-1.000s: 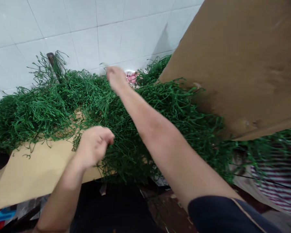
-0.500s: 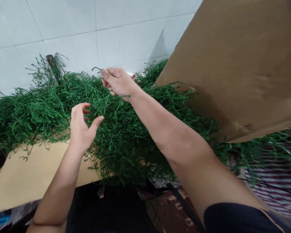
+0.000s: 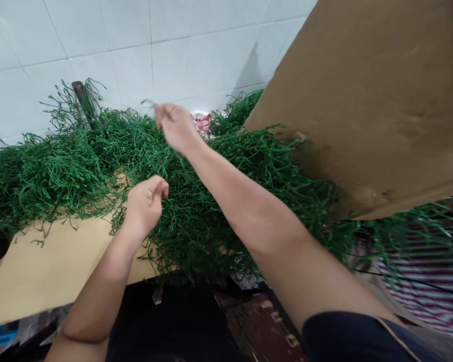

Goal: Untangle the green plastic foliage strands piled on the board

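Right hand (image 3: 174,126), far, pinches 1 green stem (image 3: 148,102); left hand (image 3: 145,202), near, fingers pressed together beside stem pile (image 3: 200,221), contents unclear.

My one camera's on my head, looking forward and down past my bare forearms, close over the tangled green thin-stemmed sprigs (image 3: 196,216), facing the white tiled wall (image 3: 98,30).

A dark navy short sleeve (image 3: 343,334) with thin tan piping.
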### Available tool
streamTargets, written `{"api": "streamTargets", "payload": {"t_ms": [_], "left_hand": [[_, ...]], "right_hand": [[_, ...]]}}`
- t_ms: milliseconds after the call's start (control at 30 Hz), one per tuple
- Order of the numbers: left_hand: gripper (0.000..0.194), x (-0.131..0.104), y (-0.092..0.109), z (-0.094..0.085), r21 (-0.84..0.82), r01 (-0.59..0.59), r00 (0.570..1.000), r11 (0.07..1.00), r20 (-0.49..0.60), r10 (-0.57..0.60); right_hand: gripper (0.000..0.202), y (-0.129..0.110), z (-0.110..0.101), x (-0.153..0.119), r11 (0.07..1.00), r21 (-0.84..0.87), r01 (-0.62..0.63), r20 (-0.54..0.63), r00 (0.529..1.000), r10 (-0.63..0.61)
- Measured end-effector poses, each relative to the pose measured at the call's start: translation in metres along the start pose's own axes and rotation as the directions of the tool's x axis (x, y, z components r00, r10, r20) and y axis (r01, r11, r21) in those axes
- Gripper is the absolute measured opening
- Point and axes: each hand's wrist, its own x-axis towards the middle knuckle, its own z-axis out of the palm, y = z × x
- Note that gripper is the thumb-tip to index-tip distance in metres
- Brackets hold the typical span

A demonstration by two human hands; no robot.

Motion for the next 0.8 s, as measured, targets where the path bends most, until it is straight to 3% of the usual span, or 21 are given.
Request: {"api": "streamTargets", "payload": {"t_ms": [67, 133, 233, 333, 467, 633, 800], "left_hand": [[0.03, -0.011, 0.004, 0.0, 0.029, -0.082, 0.994, 0.996, 0.075, 0.08], [0.032, -0.017, 0.004, 0.001, 0.037, -0.094, 0.988, 0.995, 0.128, 0.089], [0.033, -0.015, -0.004, 0.005, 0.013, 0.021, 0.991, 1.0, 0.131, -0.022], [0.025, -0.008, -0.012, 0.014, -0.011, 0.129, 0.977, 0.992, 0.171, -0.125], [0.024, -0.008, -0.021, 0.024, 0.047, 0.163, 0.95, 0.985, 0.263, -0.17], [0.027, -0.014, -0.034, 0.019, 0.037, 0.148, 0.981, 0.988, 0.122, -0.152], [0.041, -0.016, -0.044, 0.015, -0.146, 0.18, 0.976, 0.973, -0.098, -0.196]], "right_hand": [[0.044, 0.011, -0.012, 0.013, 0.986, 0.121, -0.114, -0.161, 0.978, 0.133], [0.044, 0.018, -0.025, 0.022, 0.962, 0.215, -0.169, -0.224, 0.95, 0.217], [0.045, 0.016, -0.032, 0.019, 0.949, 0.261, -0.179, -0.168, 0.959, 0.227], [0.046, 0.002, -0.027, 0.008, 0.941, 0.27, -0.206, -0.088, 0.968, 0.237], [0.046, -0.013, -0.022, 0.004, 0.94, 0.282, -0.193, -0.069, 0.973, 0.22], [0.047, -0.022, -0.022, 0.001, 0.937, 0.303, -0.173, -0.033, 0.981, 0.192], [0.047, -0.033, -0.005, -0.005, 0.908, 0.371, -0.196, 0.036, 0.98, 0.197]]}}
